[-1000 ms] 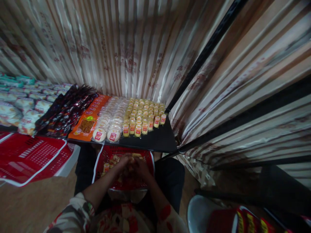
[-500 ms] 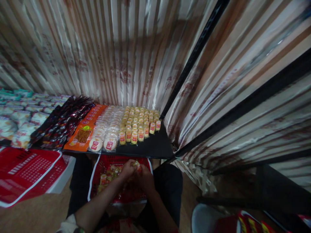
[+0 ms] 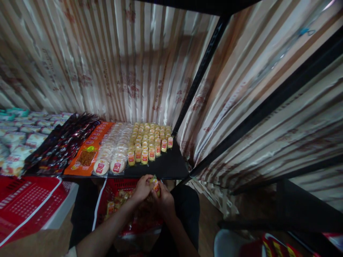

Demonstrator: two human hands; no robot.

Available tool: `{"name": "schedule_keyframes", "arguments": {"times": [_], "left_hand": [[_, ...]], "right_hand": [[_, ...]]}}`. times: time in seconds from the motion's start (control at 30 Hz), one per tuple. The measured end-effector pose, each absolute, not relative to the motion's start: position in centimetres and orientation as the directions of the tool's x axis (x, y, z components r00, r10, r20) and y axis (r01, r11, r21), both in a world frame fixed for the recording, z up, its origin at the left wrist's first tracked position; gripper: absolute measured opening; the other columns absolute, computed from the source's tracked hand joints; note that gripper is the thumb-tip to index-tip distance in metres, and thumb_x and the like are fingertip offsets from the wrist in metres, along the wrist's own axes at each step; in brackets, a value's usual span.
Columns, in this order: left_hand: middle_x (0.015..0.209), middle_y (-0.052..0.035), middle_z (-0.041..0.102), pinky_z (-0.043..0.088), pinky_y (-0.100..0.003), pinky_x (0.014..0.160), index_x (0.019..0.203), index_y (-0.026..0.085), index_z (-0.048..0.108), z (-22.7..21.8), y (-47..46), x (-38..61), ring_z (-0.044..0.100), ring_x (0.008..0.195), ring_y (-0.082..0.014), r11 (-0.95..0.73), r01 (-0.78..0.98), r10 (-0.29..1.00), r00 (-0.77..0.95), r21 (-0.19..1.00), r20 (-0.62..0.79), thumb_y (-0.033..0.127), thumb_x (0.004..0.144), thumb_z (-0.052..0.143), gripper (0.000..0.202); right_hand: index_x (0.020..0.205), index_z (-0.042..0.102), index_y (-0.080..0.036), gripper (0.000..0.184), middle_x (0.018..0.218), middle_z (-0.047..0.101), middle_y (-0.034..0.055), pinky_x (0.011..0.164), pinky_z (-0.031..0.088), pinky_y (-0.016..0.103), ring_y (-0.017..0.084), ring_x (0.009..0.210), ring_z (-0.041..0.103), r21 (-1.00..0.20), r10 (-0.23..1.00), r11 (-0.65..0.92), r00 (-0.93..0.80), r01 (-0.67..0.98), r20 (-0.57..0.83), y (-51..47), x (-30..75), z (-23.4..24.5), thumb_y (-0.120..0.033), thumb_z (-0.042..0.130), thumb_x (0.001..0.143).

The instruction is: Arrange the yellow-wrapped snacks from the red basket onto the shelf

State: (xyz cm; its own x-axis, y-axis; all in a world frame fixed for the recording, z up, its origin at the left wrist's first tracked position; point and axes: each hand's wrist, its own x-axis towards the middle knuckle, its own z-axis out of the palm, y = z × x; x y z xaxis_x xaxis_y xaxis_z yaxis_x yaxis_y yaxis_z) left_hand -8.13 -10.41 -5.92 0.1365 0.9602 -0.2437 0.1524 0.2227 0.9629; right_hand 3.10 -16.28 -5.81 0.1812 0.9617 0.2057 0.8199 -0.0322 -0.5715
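Note:
Both hands meet just below the front edge of a black shelf (image 3: 168,166). My left hand (image 3: 141,189) and my right hand (image 3: 164,200) are closed together on a small yellow snack packet (image 3: 155,185) with a red label. Beneath them, on my lap, sits a red basket (image 3: 115,210) holding more of the same packets. On the shelf, rows of yellow snack packets (image 3: 150,141) stand upright, beside rows of round white cakes (image 3: 114,153).
Orange packs (image 3: 87,155) and dark red packs (image 3: 59,146) lie further left on the shelf, then white bags (image 3: 16,142). A red basket lid (image 3: 26,200) lies at left. Striped curtain (image 3: 120,71) hangs behind; a black shelf post (image 3: 198,78) stands at right.
My hands have risen out of the red basket towards the shelf's front edge, now with a yellow packet between them. The view has tilted upward.

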Motion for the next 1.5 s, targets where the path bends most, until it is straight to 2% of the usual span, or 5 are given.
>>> {"name": "schedule_keyframes", "arguments": {"times": [0.57, 0.83, 1.07, 1.3, 1.5], "left_hand": [[0.095, -0.0046, 0.062, 0.051, -0.026, 0.081, 0.093, 0.018, 0.059, -1.3, -8.9, -4.8, 0.061, 0.087, -0.0125, -0.022, 0.166, 0.997, 0.082, 0.986, 0.009, 0.011, 0.075, 0.051, 0.021], [0.106, -0.0075, 0.059, 0.048, -0.030, 0.089, 0.104, 0.018, 0.057, 0.4, -9.0, -4.4, 0.058, 0.096, -0.0150, -0.061, 0.355, 0.996, 0.087, 0.933, 0.032, 0.019, 0.081, 0.044, 0.026], [0.105, -0.0096, 0.061, 0.041, -0.033, 0.098, 0.102, 0.015, 0.062, 0.7, -7.7, -3.8, 0.056, 0.103, -0.0188, -0.076, 0.492, 0.997, 0.067, 0.867, 0.049, 0.017, 0.079, 0.044, 0.029], [0.125, -0.0127, 0.055, 0.035, -0.034, 0.106, 0.117, 0.012, 0.055, 0.2, -6.6, -2.9, 0.050, 0.118, -0.0191, -0.076, 0.441, 0.992, 0.128, 0.894, 0.021, 0.017, 0.082, 0.040, 0.039], [0.131, -0.0095, 0.053, 0.031, -0.036, 0.109, 0.116, 0.016, 0.056, -1.0, -5.5, -2.9, 0.045, 0.125, -0.0177, -0.067, 0.397, 0.993, 0.115, 0.915, 0.023, 0.014, 0.079, 0.043, 0.039]], "right_hand": [[0.113, 0.057, -0.015, 0.039, 0.101, 0.063, 0.0109, 0.074, 0.050, 0.028, 0.019, 0.083, 0.064, -0.690, 0.911, -0.128, 0.359, 0.713, 0.202, -12.1, 5.1, -2.7, -0.035, 0.044, 0.082], [0.104, 0.060, -0.016, 0.037, 0.093, 0.063, 0.0097, 0.068, 0.050, 0.029, 0.019, 0.078, 0.063, -0.755, 0.890, -0.092, 0.394, 0.649, 0.230, -9.8, 5.5, -1.4, -0.039, 0.047, 0.079], [0.103, 0.061, -0.014, 0.037, 0.092, 0.065, 0.0109, 0.080, 0.045, 0.034, 0.024, 0.088, 0.058, -0.690, 0.861, -0.112, 0.417, 0.715, 0.293, -7.9, 5.9, -2.1, -0.038, 0.049, 0.078], [0.107, 0.057, -0.010, 0.041, 0.098, 0.062, 0.0143, 0.082, 0.046, 0.035, 0.023, 0.089, 0.057, -0.761, 0.830, -0.084, 0.467, 0.644, 0.304, -5.3, 6.2, -3.5, -0.037, 0.045, 0.078], [0.104, 0.058, -0.012, 0.037, 0.096, 0.059, 0.0129, 0.078, 0.048, 0.036, 0.023, 0.086, 0.057, -0.807, 0.837, -0.026, 0.454, 0.590, 0.306, -3.8, 6.2, -3.8, -0.034, 0.045, 0.076]]}}
